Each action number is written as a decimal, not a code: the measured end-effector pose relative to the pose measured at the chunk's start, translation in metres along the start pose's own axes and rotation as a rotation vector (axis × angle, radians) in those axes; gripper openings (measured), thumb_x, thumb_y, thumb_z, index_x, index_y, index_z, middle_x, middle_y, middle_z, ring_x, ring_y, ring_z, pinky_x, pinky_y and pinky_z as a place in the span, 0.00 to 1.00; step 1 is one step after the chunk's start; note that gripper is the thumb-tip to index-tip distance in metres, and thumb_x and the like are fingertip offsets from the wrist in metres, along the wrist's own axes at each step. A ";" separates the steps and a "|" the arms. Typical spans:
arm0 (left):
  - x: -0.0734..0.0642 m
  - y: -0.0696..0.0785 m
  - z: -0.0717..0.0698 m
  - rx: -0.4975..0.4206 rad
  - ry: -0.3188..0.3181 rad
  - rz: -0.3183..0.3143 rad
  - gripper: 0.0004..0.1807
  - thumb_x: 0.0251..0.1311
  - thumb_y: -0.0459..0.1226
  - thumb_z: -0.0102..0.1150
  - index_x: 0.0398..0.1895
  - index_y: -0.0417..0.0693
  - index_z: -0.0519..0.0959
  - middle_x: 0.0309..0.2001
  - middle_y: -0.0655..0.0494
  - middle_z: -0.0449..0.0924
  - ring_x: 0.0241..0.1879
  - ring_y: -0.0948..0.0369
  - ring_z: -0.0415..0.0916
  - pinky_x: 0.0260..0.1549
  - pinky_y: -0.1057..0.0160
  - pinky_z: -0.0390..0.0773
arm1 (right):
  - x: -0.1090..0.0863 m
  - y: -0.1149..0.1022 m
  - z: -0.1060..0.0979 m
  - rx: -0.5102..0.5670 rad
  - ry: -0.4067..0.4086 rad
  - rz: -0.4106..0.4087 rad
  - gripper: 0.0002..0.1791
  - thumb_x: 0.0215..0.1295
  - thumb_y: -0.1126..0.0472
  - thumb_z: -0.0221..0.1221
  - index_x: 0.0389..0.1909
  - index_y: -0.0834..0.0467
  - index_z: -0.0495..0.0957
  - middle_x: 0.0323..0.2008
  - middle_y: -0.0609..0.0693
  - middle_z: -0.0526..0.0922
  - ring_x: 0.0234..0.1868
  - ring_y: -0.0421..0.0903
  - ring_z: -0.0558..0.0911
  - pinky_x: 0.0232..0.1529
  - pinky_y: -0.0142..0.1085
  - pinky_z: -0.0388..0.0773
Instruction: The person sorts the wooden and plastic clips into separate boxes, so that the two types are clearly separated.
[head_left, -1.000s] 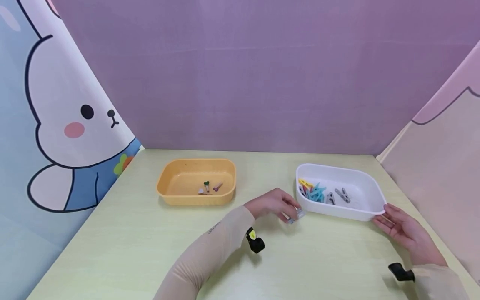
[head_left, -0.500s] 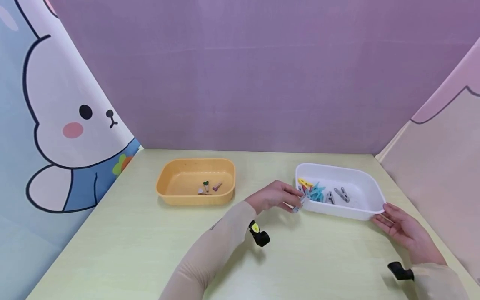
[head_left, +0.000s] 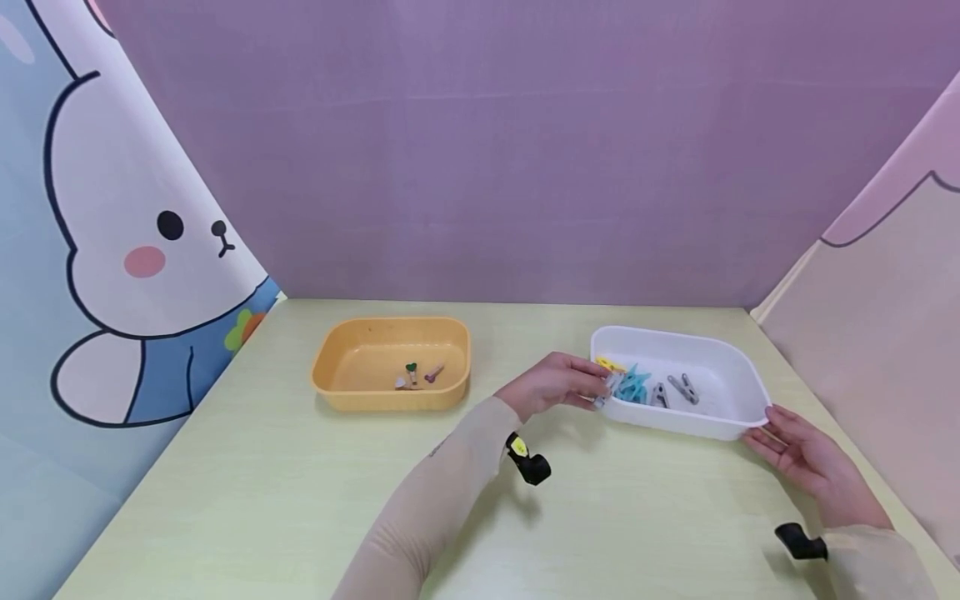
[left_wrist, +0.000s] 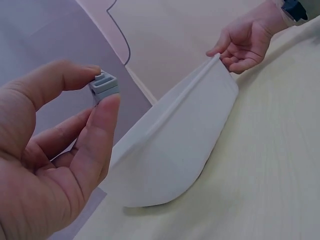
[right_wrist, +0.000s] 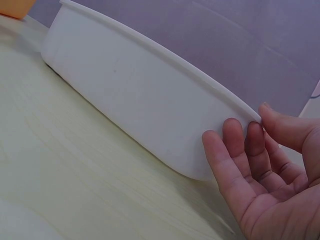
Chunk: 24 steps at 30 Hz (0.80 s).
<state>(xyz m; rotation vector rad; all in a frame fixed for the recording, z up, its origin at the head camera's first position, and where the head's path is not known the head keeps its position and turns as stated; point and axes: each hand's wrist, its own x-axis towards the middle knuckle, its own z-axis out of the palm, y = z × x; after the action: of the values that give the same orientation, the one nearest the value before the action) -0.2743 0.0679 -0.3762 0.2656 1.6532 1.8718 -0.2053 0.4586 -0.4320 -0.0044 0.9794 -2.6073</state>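
Observation:
My left hand [head_left: 558, 385] pinches a grey clothespin [left_wrist: 105, 86] between thumb and fingertips at the left rim of the white plastic tub [head_left: 731, 400]. In the left wrist view the clothespin is seen end-on, and most of its length is hidden. Inside the tub, teal clothespins [head_left: 632, 387] lie in a heap with a yellow clothespin [head_left: 609, 364] near the left wall. Grey clothespins [head_left: 684, 388] lie farther right. At the tub's near right corner, my right hand [head_left: 821, 467] holds the rim, thumb on top and fingers [right_wrist: 234, 137] against the outer wall.
An orange tub [head_left: 360, 402] stands at the left back of the pale table [head_left: 262, 500]. Several small pieces lie in it, one with a green heart-shaped top [head_left: 411, 367]. A purple backdrop [head_left: 480, 167] rises behind the table.
My left hand has moved up and slightly right with the clothespin, from the table in front of the white tub to its left rim. My right hand has stayed at the corner.

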 end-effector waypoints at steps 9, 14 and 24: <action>0.013 0.004 0.004 -0.103 0.056 0.025 0.15 0.59 0.25 0.65 0.51 0.35 0.83 0.41 0.50 0.85 0.36 0.57 0.82 0.41 0.58 0.87 | 0.000 0.000 -0.002 0.009 -0.003 0.000 0.17 0.79 0.69 0.41 0.44 0.64 0.80 0.42 0.61 0.84 0.45 0.57 0.85 0.52 0.50 0.82; 0.018 0.006 0.007 -0.163 0.063 0.036 0.16 0.58 0.24 0.66 0.51 0.35 0.83 0.40 0.49 0.85 0.36 0.58 0.82 0.42 0.58 0.86 | -0.001 0.001 -0.002 0.016 -0.001 0.000 0.17 0.79 0.69 0.40 0.44 0.64 0.80 0.42 0.61 0.84 0.45 0.57 0.85 0.52 0.50 0.82; 0.027 0.010 0.015 -0.247 0.120 0.047 0.13 0.59 0.25 0.66 0.48 0.36 0.84 0.39 0.49 0.84 0.31 0.58 0.82 0.39 0.62 0.86 | -0.001 0.002 -0.001 0.014 0.004 0.000 0.17 0.79 0.69 0.41 0.43 0.64 0.80 0.42 0.60 0.84 0.45 0.57 0.85 0.52 0.50 0.82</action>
<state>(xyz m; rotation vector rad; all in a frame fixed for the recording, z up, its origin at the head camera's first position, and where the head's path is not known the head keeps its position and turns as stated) -0.2907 0.0954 -0.3704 0.0907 1.4830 2.1396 -0.2040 0.4583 -0.4342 0.0045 0.9621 -2.6157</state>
